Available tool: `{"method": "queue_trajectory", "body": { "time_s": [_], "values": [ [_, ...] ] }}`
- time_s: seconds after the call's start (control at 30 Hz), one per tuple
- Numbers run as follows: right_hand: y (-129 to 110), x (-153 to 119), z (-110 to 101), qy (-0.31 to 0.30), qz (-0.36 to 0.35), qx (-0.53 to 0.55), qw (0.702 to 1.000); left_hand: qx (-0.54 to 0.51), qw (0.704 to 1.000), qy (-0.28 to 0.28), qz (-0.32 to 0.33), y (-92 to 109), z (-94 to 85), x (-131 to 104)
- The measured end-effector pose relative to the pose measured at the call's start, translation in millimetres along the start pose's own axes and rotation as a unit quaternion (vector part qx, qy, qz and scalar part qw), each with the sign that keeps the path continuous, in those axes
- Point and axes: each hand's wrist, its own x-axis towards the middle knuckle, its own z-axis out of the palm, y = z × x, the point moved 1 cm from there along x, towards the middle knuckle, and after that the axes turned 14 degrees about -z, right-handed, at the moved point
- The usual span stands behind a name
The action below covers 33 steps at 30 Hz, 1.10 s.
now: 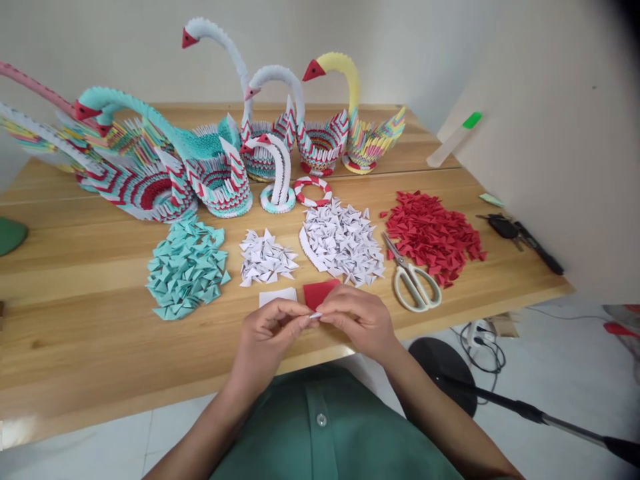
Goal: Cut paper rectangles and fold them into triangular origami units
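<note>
Head view shows our left hand (270, 327) and right hand (357, 317) meeting at the lower centre of the frame, above the desk (75, 333) edge. Both pinch narrowly one small white paper piece (314, 315) between the fingertips. We judge it very light, thin and easy to crease; hold it by the edges. Red paper sheet (320, 292) lies just behind.

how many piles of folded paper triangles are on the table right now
4. A teal pile lies at left, a small white pile beside it, a larger white pile right of that, and a red pile beyond the scissors. None seems hidden.
</note>
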Motion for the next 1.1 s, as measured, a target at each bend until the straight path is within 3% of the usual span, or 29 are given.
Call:
{"method": "queue_trajectory", "body": {
  "time_s": [0.23,0.43,0.5,0.63,0.77,1.1],
  "values": [
    [2,3,-4,-0.043,-0.014,-0.002,0.999,0.077,0.994,0.041,0.060,-1,-1.1,1],
    [3,6,-3,-0.069,-0.054,-0.049,0.995,0.199,0.966,0.093,0.138,-1,-4.2,-6],
    [4,6,-3,-0.079,-0.072,-0.065,0.992,0.181,0.972,0.089,0.123,-1,-4.4,-8],
    [5,7,-2,-0.080,-0.085,-0.087,0.989,0.051,0.997,0.048,0.023,-2,-5.4,-6],
    [2,9,0,-0.079,-0.111,-0.090,0.987,-0.032,0.998,0.019,-0.045,-4,-6.7,-1],
    [-2,12,1,-0.089,-0.078,-0.104,0.988,-0.071,0.996,-0.001,-0.061,-4,-7.7,-2]
  ]
}}
